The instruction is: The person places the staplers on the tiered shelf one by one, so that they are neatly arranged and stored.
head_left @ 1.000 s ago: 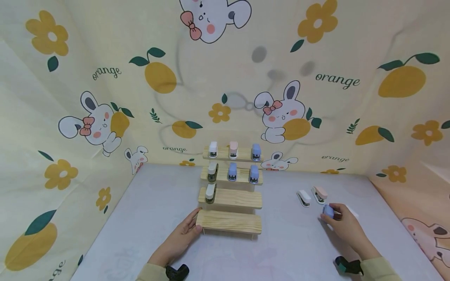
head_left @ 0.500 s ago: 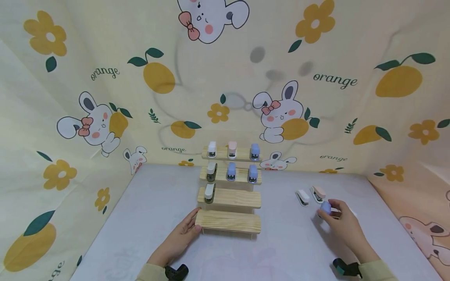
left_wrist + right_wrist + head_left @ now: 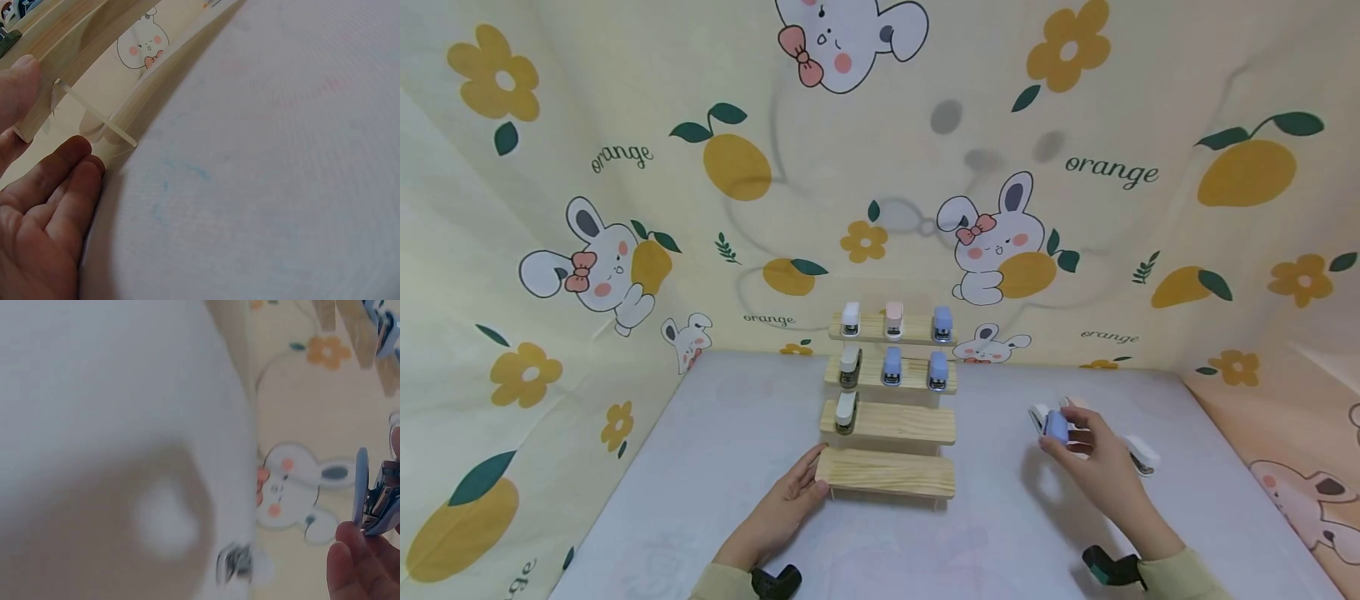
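My right hand (image 3: pixel 1108 471) pinches a small blue stapler (image 3: pixel 1056 427) between thumb and fingers, raised over the right side of the table. In the right wrist view the blue stapler (image 3: pixel 378 497) shows its metal inside. My left hand (image 3: pixel 784 502) grips the left end of the wooden tiered rack's lowest shelf (image 3: pixel 887 473), the thumb at the top edge. Beneath that shelf a thin leg (image 3: pixel 97 114) shows in the left wrist view. Beyond my right hand are a white stapler (image 3: pixel 1037 415) and a pink stapler, both partly covered.
Another white stapler (image 3: pixel 1142 455) lies right of my right hand. White, pink and blue staplers stand on the top shelf (image 3: pixel 917 330); one grey-white and two blue occupy the second (image 3: pixel 913 377). A grey-white stapler (image 3: pixel 846 412) sits at the third shelf's left. A printed cloth hangs behind.
My right hand has lifted the blue stapler and carried it left, uncovering the white stapler on the right and covering much of the pink one. The left hand keeps its grip on the rack.
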### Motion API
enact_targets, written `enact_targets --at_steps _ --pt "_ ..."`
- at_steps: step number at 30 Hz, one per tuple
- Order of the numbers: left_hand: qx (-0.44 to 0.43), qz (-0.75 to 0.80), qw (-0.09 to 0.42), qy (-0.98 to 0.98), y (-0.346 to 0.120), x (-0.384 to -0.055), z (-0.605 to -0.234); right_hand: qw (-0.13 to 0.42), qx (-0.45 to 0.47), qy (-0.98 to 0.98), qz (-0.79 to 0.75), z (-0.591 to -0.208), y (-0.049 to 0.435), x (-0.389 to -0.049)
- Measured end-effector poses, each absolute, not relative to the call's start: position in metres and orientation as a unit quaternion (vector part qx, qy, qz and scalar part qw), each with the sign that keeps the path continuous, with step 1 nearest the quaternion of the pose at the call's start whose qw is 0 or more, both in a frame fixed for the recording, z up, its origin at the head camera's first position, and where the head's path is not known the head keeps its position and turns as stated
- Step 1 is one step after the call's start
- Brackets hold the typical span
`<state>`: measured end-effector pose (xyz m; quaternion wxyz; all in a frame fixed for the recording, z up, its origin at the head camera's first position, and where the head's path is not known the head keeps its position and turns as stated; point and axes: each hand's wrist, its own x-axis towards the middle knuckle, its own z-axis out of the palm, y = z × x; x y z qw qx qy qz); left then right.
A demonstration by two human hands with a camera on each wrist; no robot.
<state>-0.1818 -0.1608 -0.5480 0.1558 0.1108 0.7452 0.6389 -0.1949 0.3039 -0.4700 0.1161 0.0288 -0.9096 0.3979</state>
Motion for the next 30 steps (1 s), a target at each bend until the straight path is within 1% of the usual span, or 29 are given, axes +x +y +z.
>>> enact_targets --at_steps 8,30 --pt "0.112 0.638 0.153 0.747 -0.161 -0.182 -0.548 0.098 0.061 -0.903 0.414 -0.460 0.273 -0.195" --pt "0.109 0.643 0.159 0.742 -0.160 -0.181 -0.546 0.100 0.128 -0.878 0.450 -0.451 0.206 -0.197"
